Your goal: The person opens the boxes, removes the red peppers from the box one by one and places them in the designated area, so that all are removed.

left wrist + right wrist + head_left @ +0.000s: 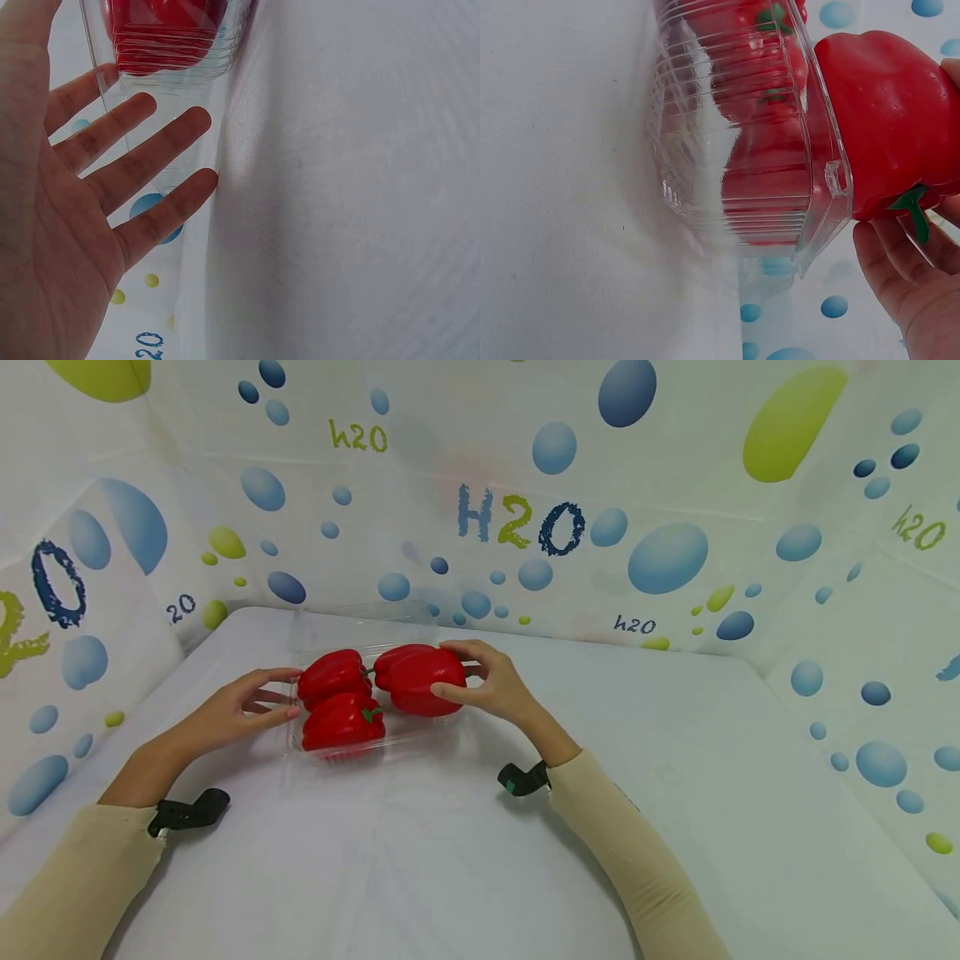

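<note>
A clear plastic clamshell container [414, 739] sits on the table with its lid folded back. Inside are two red bell peppers on the left, one at the back [330, 677] and one in front [337, 724], plus another [392, 658] at the back right. My right hand [501, 687] holds a fourth red bell pepper [426, 685] by its stem end. In the right wrist view this pepper [892, 112] is above the container's rim, green stem toward the palm. At the container's left end is my left hand [228, 714], fingers extended and spread, fingertips right at the rim.
A white cloth [420, 860] covers the table. Behind it stands a white backdrop [480, 443] with blue and green drops and H2O lettering. The transparent lid [367, 620] leans toward the backdrop. Each wrist carries a small black camera [525, 779].
</note>
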`<state>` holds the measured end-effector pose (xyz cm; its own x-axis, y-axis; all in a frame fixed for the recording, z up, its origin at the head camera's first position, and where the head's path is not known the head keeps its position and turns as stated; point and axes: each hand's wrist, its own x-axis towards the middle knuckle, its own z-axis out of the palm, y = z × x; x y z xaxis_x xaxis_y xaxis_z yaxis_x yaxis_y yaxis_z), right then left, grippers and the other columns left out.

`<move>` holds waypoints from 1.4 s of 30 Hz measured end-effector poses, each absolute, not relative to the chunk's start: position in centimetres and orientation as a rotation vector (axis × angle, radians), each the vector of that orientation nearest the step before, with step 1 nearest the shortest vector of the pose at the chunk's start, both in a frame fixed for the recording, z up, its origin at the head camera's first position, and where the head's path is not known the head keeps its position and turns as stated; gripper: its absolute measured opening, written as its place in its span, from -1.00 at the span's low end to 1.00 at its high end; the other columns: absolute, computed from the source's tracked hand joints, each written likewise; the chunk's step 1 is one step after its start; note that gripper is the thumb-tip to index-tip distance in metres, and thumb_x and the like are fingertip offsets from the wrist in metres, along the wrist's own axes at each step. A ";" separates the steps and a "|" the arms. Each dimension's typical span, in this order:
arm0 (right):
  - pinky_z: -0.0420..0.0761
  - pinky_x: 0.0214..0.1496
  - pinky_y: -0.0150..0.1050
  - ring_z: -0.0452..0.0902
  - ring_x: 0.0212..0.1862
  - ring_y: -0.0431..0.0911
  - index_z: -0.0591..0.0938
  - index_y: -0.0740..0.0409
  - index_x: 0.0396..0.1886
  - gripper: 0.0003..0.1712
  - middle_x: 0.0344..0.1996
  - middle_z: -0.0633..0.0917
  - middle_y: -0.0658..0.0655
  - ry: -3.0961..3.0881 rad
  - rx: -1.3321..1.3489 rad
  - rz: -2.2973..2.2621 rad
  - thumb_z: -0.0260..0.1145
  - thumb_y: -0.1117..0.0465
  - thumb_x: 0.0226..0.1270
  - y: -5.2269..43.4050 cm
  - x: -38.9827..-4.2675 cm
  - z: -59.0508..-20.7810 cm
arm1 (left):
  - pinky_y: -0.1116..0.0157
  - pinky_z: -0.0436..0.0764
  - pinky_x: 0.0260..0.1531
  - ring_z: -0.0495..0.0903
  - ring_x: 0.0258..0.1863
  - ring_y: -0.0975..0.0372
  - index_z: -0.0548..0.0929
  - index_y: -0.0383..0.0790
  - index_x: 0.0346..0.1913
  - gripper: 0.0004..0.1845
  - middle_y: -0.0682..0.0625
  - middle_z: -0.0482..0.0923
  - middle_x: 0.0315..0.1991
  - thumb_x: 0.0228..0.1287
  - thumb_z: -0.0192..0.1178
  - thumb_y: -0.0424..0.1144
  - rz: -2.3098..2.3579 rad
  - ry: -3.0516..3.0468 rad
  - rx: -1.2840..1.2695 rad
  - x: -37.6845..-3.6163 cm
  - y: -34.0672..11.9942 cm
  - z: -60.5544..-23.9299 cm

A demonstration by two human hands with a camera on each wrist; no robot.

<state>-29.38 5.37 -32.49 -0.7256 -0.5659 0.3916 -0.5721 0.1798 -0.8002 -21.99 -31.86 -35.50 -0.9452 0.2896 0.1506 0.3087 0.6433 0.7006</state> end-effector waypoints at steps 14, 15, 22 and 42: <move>0.64 0.08 -0.14 0.50 0.13 0.05 0.44 0.30 0.30 -0.29 0.19 0.53 0.23 -2.407 1.088 1.654 0.41 0.24 0.13 6.0 -29.9 -32.2 | 0.58 0.50 -0.16 0.51 0.09 -0.22 0.24 -0.31 0.42 -0.31 -0.33 0.31 0.32 0.29 0.23 -0.23 -1.207 -2.817 -0.526 -21.9 -31.8 -35.5; 0.64 0.08 -0.14 0.50 0.13 0.05 0.44 0.29 0.30 -0.29 0.19 0.53 0.23 -2.408 1.080 1.656 0.41 0.24 0.13 6.1 -29.9 -32.2 | 0.58 0.50 -0.16 0.52 0.09 -0.22 0.24 -0.31 0.42 -0.31 -0.33 0.31 0.32 0.29 0.23 -0.22 -1.206 -2.815 -0.527 -21.9 -31.8 -35.5; 0.63 0.10 -0.13 0.49 0.14 0.05 0.44 0.27 0.31 -0.31 0.20 0.52 0.22 -2.393 1.035 1.676 0.40 0.25 0.15 6.7 -30.3 -32.2 | 0.28 0.67 -0.10 0.52 0.09 -0.20 0.23 -0.30 0.43 -0.30 -0.32 0.30 0.32 0.29 0.24 -0.21 -1.189 -2.827 -0.519 -22.0 -31.9 -35.7; 0.63 0.10 -0.13 0.50 0.13 0.04 0.44 0.27 0.32 -0.30 0.20 0.54 0.23 -2.323 0.966 1.697 0.41 0.28 0.15 7.7 -31.0 -32.3 | 0.37 0.65 -0.12 0.51 0.10 -0.20 0.22 -0.29 0.44 -0.29 -0.32 0.29 0.33 0.30 0.24 -0.20 -1.200 -2.835 -0.513 -22.0 -32.0 -35.6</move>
